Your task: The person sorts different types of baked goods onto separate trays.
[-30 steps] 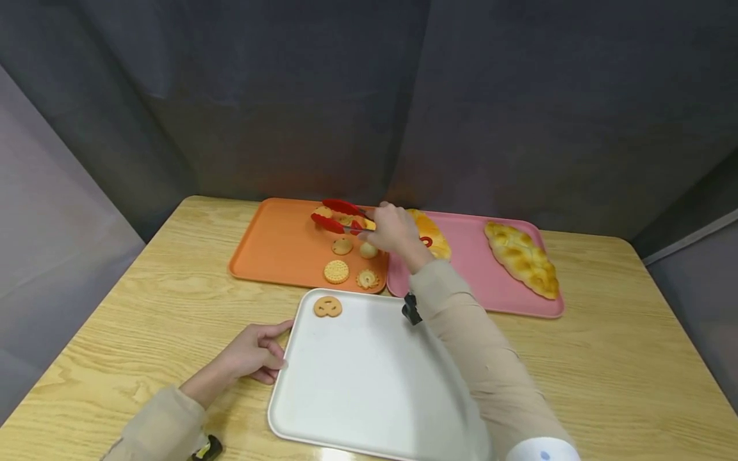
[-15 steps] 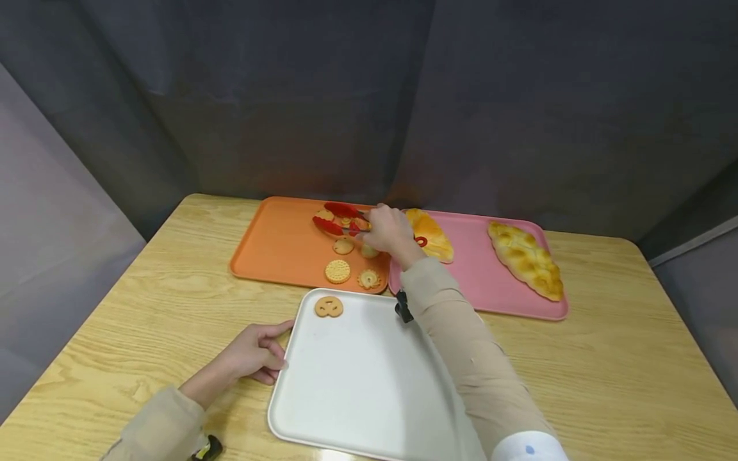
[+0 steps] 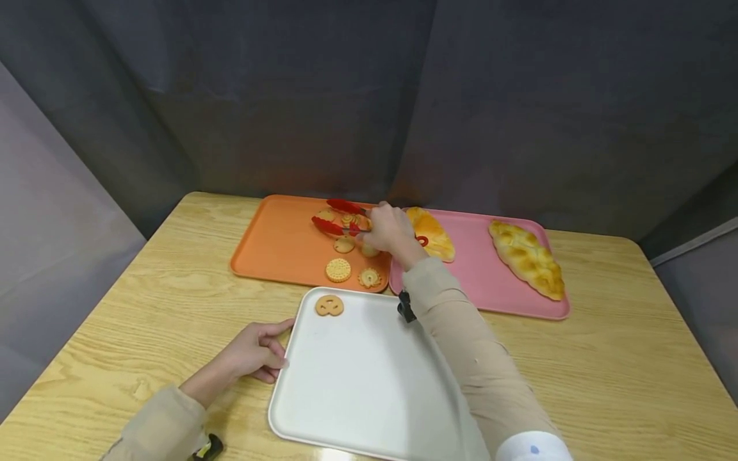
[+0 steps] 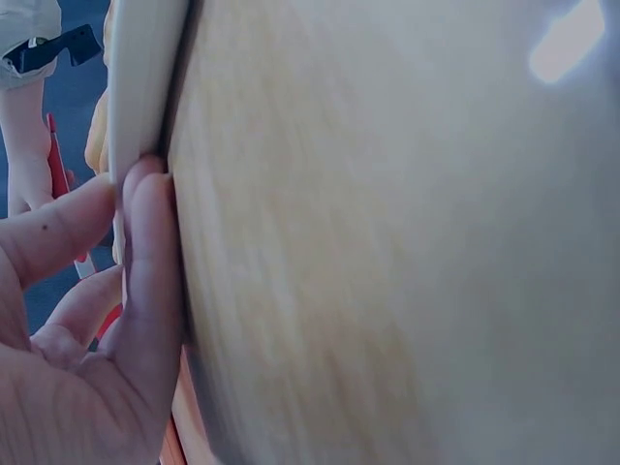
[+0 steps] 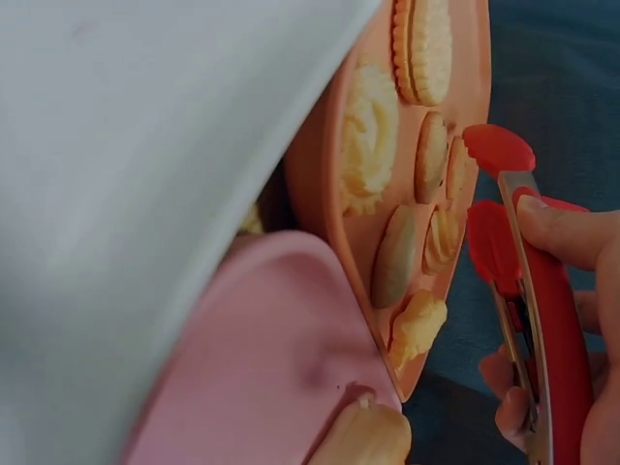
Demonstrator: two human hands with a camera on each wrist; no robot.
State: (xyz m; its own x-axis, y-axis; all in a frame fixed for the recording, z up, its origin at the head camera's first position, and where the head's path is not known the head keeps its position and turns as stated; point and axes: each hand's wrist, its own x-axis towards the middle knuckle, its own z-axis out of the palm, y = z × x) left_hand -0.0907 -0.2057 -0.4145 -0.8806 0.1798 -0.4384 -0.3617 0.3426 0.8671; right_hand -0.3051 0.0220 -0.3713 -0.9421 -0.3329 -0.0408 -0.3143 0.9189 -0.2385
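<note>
My left hand (image 3: 254,352) grips the left rim of a white tray (image 3: 357,378); in the left wrist view the thumb lies on one side of the rim (image 4: 145,87) and fingers on the other. My right hand (image 3: 389,227) holds red-tipped metal tongs (image 5: 560,358), their two tips apart, over the back right of an orange tray (image 3: 271,246). Several cookies lie there, among them a round ridged one (image 3: 338,270), a flower-shaped one (image 3: 369,277) and a small round one (image 3: 344,244) just below the tongs. Nothing shows between the tips in the right wrist view. A pretzel-shaped cookie (image 3: 329,305) lies on the white tray.
A pink tray (image 3: 473,275) adjoins the orange one on the right, carrying a braided bread (image 3: 527,259) and a golden bread (image 3: 432,237) partly hidden by my right hand. All trays rest on a wooden table (image 3: 623,358) backed by a dark curtain (image 3: 288,96).
My right hand and forearm have shifted slightly left, the tongs staying over the same cookies with their tips apart. My left hand stays at the white tray's rim.
</note>
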